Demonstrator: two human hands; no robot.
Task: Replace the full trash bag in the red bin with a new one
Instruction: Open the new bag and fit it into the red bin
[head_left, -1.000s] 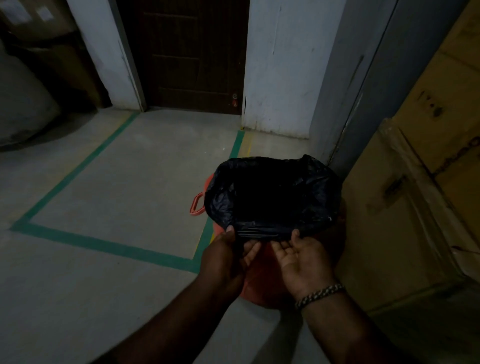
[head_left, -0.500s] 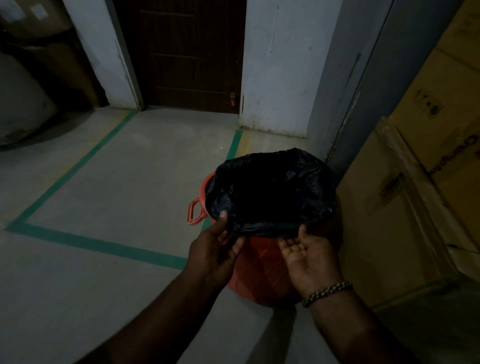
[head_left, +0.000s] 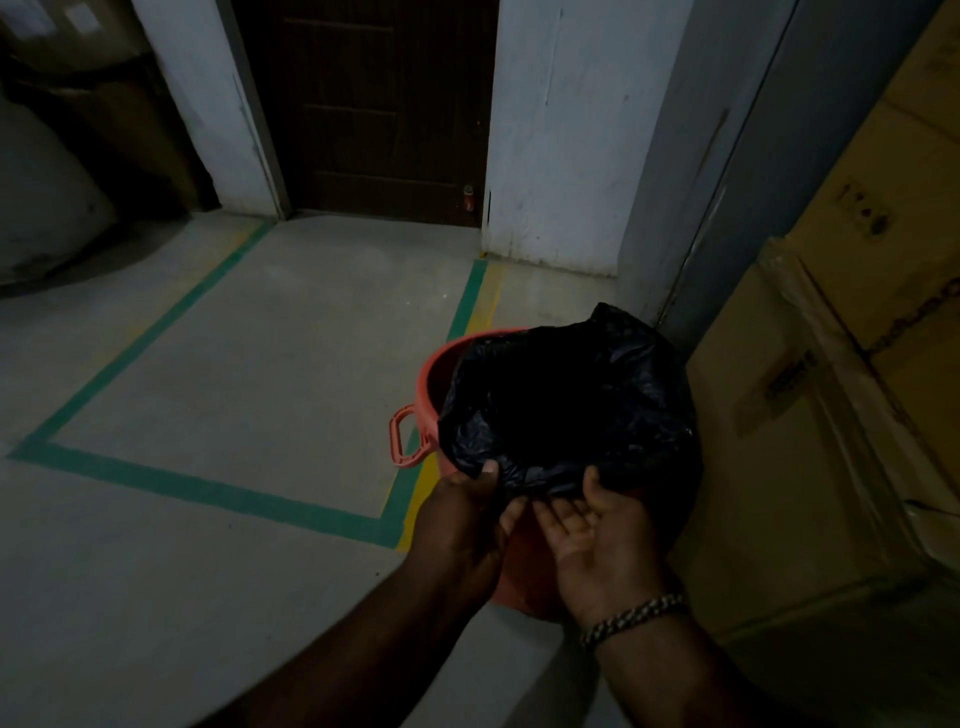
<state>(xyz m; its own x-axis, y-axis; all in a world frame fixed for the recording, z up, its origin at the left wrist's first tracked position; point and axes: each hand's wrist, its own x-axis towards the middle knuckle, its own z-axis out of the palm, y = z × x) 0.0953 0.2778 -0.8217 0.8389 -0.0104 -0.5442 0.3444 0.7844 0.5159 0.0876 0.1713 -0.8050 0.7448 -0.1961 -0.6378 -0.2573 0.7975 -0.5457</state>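
Observation:
A red bin (head_left: 434, 379) with a side handle stands on the concrete floor beside cardboard boxes. A black trash bag (head_left: 566, 405) is spread open over its mouth and hides most of the rim; the left part of the rim shows bare. My left hand (head_left: 462, 525) pinches the near edge of the bag with thumb on top. My right hand (head_left: 597, 540), palm up with a beaded bracelet at the wrist, grips the same near edge just to the right. The inside of the bag is too dark to see.
Tall cardboard boxes (head_left: 810, 415) crowd the right side against the bin. A dark wooden door (head_left: 374, 104) and white wall are ahead. Green and yellow floor tape (head_left: 197, 488) marks a rectangle on the left. A large grey sack (head_left: 41, 208) sits far left.
The bag's left side has slipped inward, exposing more of the bin's left rim. Both hands stay on the near edge and have drawn closer together.

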